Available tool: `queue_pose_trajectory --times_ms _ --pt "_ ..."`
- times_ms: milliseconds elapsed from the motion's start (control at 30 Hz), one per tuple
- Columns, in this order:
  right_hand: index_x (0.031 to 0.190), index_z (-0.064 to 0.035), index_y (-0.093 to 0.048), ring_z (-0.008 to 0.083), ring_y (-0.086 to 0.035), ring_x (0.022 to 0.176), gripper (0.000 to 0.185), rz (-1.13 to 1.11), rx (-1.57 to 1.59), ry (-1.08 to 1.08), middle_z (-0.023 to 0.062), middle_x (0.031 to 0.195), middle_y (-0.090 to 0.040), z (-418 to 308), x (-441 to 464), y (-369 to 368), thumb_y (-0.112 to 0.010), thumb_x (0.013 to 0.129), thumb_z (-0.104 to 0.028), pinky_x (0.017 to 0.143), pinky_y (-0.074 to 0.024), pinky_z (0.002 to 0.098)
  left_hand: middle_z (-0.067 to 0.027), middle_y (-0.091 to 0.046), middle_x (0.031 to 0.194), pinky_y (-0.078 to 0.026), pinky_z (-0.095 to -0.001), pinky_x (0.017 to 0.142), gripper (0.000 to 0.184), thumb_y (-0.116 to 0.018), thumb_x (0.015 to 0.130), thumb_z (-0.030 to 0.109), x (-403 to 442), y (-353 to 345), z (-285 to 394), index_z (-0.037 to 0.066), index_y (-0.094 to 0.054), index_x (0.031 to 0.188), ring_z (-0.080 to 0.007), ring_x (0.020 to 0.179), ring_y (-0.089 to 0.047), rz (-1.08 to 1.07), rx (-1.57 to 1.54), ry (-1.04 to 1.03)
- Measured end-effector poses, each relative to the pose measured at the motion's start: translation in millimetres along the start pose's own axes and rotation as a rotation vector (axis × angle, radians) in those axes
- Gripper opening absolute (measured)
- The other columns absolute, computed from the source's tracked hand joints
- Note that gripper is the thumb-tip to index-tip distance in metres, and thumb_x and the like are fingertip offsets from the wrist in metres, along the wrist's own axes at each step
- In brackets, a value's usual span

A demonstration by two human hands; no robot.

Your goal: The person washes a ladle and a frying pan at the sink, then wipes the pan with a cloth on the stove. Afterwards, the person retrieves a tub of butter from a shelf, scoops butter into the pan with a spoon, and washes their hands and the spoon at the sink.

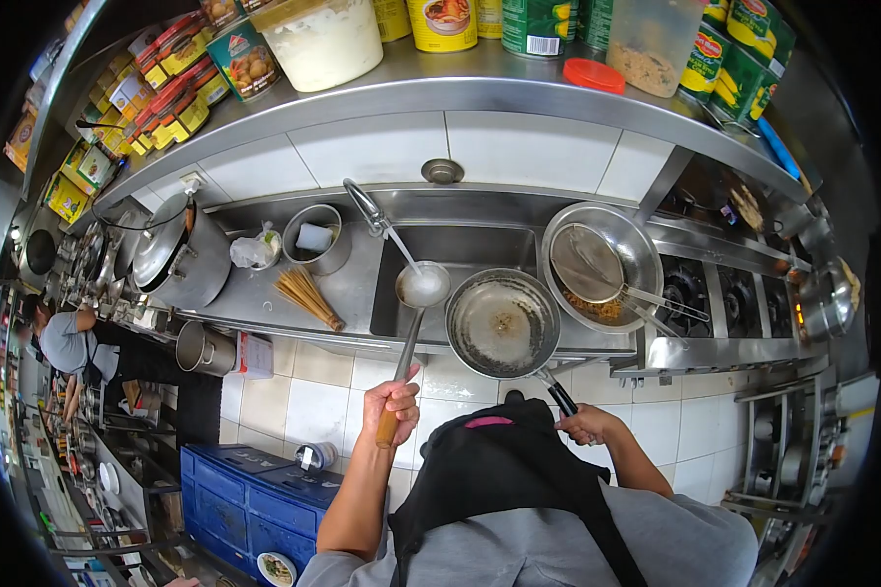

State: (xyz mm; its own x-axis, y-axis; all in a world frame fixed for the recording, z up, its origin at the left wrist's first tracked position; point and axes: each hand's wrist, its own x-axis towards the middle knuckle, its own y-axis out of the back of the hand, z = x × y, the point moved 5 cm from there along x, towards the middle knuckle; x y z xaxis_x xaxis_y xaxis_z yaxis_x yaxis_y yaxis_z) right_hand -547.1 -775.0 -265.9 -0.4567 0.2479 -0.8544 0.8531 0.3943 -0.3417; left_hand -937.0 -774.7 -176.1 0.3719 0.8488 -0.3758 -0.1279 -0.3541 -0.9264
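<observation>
My left hand [392, 409] is closed around the wooden handle of a long metal ladle [423, 285]. The ladle's bowl is under the stream from the faucet [366, 207], and foamy water shows in it. My right hand [591, 425] grips the black handle of a frying pan [502, 324]. The pan is over the right front part of the sink [460, 245], its inside facing up. A brownish patch marks the middle of its base, and dark residue rings its inner wall.
Right of the pan, a large metal bowl [597, 217] holds strainers [587, 262]. A bamboo brush [308, 296], a metal pot [318, 256] and a big lidded pot [191, 264] stand left. Burners [739, 298] are far right. A shelf [440, 106] with cans runs above. Another person [67, 338] is far left.
</observation>
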Motion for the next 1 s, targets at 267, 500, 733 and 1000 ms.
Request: queue_pose_trajectory --times_ms 267,500,733,1000 --pt "0.081 -0.0151 -0.045 0.0062 -0.029 0.037 0.026 0.001 0.013 0.010 -0.0057 0.050 -0.033 -1.2 -0.9 -0.5 -0.070 0.085 -0.010 0.035 -0.0195 0.0249 0.0033 -0.045 0.065 -0.044 -0.0219 0.042 0.034 -0.044 0.094 0.009 -0.4 -0.6 0.0 0.000 -0.053 0.125 -0.0033 0.043 -0.044 0.015 0.032 -0.005" --pt "0.081 -0.0153 -0.047 0.0063 -0.029 0.037 0.025 0.018 0.000 0.013 -0.0057 0.050 -0.035 -4.9 -3.0 0.4 -0.071 0.083 -0.010 0.035 -0.0198 0.0249 0.0019 -0.044 0.068 -0.046 -0.0219 0.044 0.042 -0.042 0.095 0.010 -9.4 -12.7 -6.0 -0.003 -0.044 0.135 -0.0031 0.044 -0.045 -0.023 0.065 -0.010" --pt "0.077 -0.0141 -0.047 0.0074 -0.029 0.036 0.026 0.024 -0.013 0.009 -0.0048 0.049 -0.035 -8.0 -5.9 -0.5 -0.072 0.083 -0.010 0.034 -0.0202 0.0263 0.0015 -0.042 0.066 -0.042 -0.0233 0.039 0.045 -0.043 0.094 0.008 -17.7 -16.7 -13.0 0.003 -0.042 0.138 -0.0040 0.040 -0.039 0.017 0.221 0.014" --pt "0.080 -0.0142 -0.047 0.0059 -0.029 0.037 0.023 0.009 -0.010 -0.002 -0.0060 0.050 -0.034 -6.7 -6.3 -0.1 -0.070 0.085 -0.011 0.034 -0.0202 0.0246 0.0006 -0.041 0.064 -0.037 -0.0223 0.039 0.050 -0.053 0.089 0.006 -28.7 -18.1 -20.2 0.010 -0.041 0.138 -0.0076 0.040 -0.038 0.126 0.685 0.033"
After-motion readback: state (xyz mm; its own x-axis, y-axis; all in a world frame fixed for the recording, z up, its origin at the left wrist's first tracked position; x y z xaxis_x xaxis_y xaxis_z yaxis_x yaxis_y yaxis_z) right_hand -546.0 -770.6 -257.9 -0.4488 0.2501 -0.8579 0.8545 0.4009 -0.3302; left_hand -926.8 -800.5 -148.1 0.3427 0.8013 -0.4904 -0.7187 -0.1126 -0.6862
